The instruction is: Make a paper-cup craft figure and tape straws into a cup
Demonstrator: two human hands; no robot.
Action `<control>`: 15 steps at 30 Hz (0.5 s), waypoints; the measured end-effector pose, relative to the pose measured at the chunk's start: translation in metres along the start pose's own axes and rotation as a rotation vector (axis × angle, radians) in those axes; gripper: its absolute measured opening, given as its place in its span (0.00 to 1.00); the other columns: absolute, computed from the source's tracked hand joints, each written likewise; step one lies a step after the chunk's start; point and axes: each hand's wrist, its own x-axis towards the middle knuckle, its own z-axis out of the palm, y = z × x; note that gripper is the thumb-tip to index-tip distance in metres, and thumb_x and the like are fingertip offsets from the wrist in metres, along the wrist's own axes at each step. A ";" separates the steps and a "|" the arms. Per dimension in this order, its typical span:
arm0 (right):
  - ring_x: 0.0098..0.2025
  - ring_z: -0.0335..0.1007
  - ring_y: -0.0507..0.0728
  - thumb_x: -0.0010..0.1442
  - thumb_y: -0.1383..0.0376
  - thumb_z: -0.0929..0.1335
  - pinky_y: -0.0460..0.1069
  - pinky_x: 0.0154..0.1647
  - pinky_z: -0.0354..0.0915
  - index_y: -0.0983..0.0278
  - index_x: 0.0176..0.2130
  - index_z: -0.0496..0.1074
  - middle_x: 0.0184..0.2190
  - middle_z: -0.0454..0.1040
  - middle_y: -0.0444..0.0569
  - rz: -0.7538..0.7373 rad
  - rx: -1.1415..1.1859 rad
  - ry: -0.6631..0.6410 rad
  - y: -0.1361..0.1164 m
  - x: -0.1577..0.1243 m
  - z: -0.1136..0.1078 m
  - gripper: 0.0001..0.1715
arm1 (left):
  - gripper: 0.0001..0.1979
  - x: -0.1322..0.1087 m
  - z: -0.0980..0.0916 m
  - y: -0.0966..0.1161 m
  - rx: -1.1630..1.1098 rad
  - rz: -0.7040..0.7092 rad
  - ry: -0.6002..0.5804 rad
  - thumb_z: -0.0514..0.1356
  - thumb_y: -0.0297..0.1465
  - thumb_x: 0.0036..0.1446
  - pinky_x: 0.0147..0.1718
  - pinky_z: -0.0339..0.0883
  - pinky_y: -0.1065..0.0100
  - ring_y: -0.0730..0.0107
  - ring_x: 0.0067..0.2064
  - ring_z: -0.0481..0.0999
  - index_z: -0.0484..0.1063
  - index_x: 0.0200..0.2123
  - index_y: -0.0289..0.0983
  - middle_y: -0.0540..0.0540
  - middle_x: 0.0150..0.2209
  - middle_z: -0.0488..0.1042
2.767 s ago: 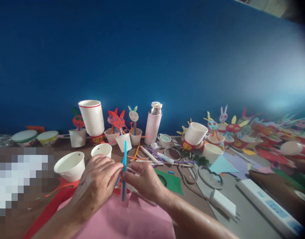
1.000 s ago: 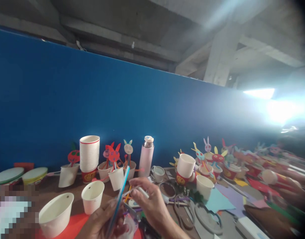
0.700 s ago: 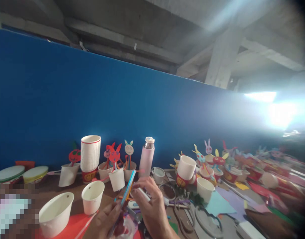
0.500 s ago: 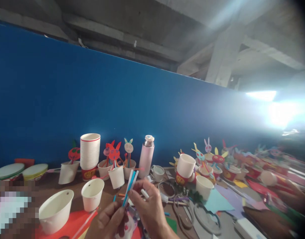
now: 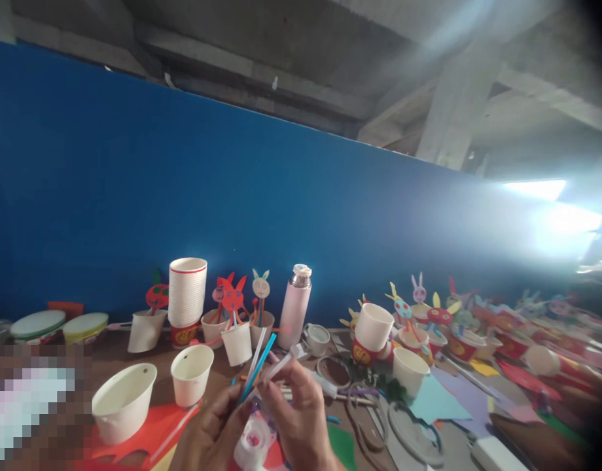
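Note:
Low in the middle of the view, my left hand [image 5: 215, 422] is closed round a small bunch of straws, among them blue straws [image 5: 260, 367] and a white straw [image 5: 256, 352], which point up and to the right. My right hand [image 5: 301, 409] is beside it, thumb and fingers pinching a pale straw [image 5: 277, 369] that slants away from the bunch. The lower ends of the straws are hidden by my fingers. Just below the hands lies a round white and pink object [image 5: 254, 439] whose kind I cannot make out.
White paper cups [image 5: 192, 376] stand on the left, near a tall cup stack [image 5: 187, 294]. Behind are paper rabbit figures [image 5: 233, 296] in cups and a pink thermos [image 5: 295, 311]. Right lie a headband-like grey loop [image 5: 413, 435], coloured paper [image 5: 443, 399] and more rabbit cups [image 5: 413, 337].
The pale straw in my right hand has parted from the bunch and now tilts right. The left hand still grips the others. The view has shifted slightly left.

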 end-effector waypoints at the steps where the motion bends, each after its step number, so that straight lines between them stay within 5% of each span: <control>1: 0.31 0.69 0.54 0.54 0.67 0.67 0.47 0.36 0.62 0.64 0.28 0.71 0.26 0.74 0.45 -0.066 -0.025 -0.002 -0.001 -0.001 0.001 0.04 | 0.14 0.001 -0.001 0.000 0.022 0.025 0.009 0.68 0.34 0.39 0.18 0.60 0.74 0.76 0.13 0.58 0.78 0.34 0.39 0.56 0.10 0.64; 8: 0.31 0.71 0.53 0.54 0.73 0.66 0.50 0.40 0.60 0.62 0.34 0.68 0.29 0.76 0.44 -0.510 -0.167 -0.016 -0.005 0.000 0.002 0.07 | 0.10 0.008 -0.005 -0.004 0.025 0.080 0.052 0.68 0.34 0.37 0.28 0.67 0.71 0.62 0.28 0.73 0.78 0.28 0.38 0.52 0.13 0.68; 15: 0.32 0.71 0.53 0.56 0.74 0.61 0.52 0.40 0.63 0.60 0.37 0.65 0.32 0.75 0.48 -0.736 -0.337 -0.072 0.001 0.001 -0.003 0.11 | 0.13 0.009 -0.006 -0.008 -0.123 -0.017 -0.027 0.69 0.35 0.35 0.20 0.63 0.73 0.68 0.22 0.69 0.77 0.28 0.36 0.51 0.15 0.69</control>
